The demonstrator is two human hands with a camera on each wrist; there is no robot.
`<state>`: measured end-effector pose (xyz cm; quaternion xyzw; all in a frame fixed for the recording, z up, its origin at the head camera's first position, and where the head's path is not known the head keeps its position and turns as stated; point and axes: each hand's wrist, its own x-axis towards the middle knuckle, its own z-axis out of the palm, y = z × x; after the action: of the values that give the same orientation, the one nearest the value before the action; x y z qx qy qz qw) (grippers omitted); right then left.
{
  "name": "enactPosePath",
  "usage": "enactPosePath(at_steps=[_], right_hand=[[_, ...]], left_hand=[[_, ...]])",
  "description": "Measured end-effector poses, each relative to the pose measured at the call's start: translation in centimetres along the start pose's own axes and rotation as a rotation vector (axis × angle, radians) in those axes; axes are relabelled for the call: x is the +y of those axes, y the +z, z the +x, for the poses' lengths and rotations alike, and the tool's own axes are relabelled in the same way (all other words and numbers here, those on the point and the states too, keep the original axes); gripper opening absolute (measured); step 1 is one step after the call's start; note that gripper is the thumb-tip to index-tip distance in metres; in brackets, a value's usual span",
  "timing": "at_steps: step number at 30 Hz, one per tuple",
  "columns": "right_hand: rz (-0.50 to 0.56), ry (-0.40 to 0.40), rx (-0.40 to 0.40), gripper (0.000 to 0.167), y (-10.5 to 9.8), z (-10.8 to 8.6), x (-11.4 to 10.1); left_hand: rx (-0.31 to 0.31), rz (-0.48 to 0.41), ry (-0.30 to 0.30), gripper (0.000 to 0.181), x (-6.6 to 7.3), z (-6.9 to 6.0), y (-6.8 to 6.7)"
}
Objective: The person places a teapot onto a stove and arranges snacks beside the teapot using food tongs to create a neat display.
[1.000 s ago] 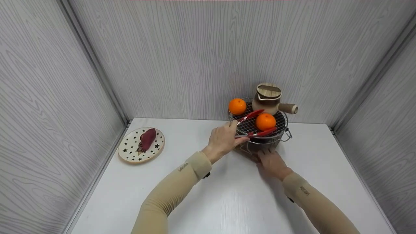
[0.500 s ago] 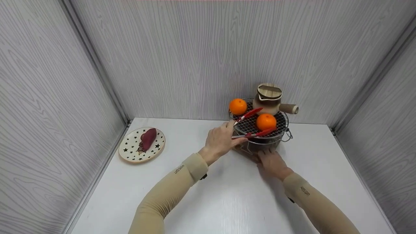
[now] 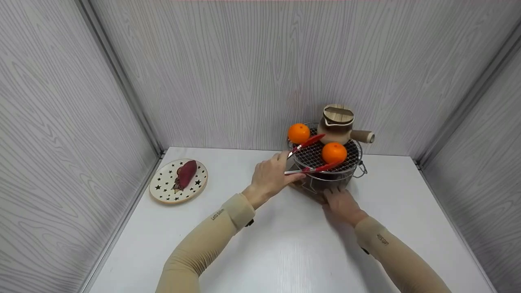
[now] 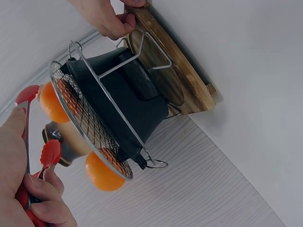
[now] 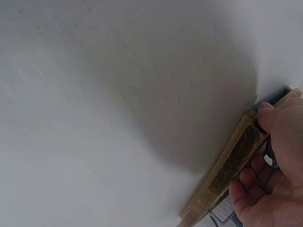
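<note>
My left hand (image 3: pixel 269 176) holds a pair of red-tipped tongs (image 4: pixel 28 137), their arms spread apart. In the left wrist view the tips stand clear of the oranges. The front orange (image 3: pixel 334 153) and the back-left orange (image 3: pixel 299 133) sit on a round wire mesh grill (image 3: pixel 311 156). Behind the front orange is a brown side-handled teapot (image 3: pixel 336 130) with a wooden lid. Below the mesh, a dark brazier (image 4: pixel 118 90) rests on a wooden base board (image 4: pixel 177 61). With thumb and curled fingers, my right hand (image 3: pixel 342 205) grips the board's edge.
A star-patterned plate (image 3: pixel 163 197) bearing a purple sweet potato (image 3: pixel 187 174) lies at the left of the white table (image 3: pixel 285 252). Grey wood-grain panels (image 3: pixel 228 73) enclose the back and sides. A wire bail handle (image 3: pixel 361 169) sticks out at the brazier's right.
My left hand and the tongs have drawn back a little to the left and down, away from the front orange. The right hand keeps its place on the board.
</note>
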<state>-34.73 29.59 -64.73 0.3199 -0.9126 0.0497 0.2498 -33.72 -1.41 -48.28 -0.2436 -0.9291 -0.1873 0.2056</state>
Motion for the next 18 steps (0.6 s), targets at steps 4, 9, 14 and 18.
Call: enactPosePath(at_steps=[4,9,14,18], right_hand=[[-0.004,0.101,-0.114,0.043,-2.1,0.7,-1.7],[-0.051,0.118,-0.159,0.045,-2.9,1.0,-2.3],[-0.048,0.123,-0.169,0.046,-2.9,1.0,-2.3],[-0.042,0.122,-0.16,0.045,-2.8,0.9,-2.3]], left_hand=[[0.023,0.019,0.008,0.083,-0.5,-0.3,-0.2],[0.022,-0.004,-0.012,0.08,-1.0,-0.6,-0.5],[0.02,0.0,-0.025,0.081,-1.5,-1.0,-0.6],[0.025,0.002,-0.028,0.084,-2.1,-1.4,-0.6]])
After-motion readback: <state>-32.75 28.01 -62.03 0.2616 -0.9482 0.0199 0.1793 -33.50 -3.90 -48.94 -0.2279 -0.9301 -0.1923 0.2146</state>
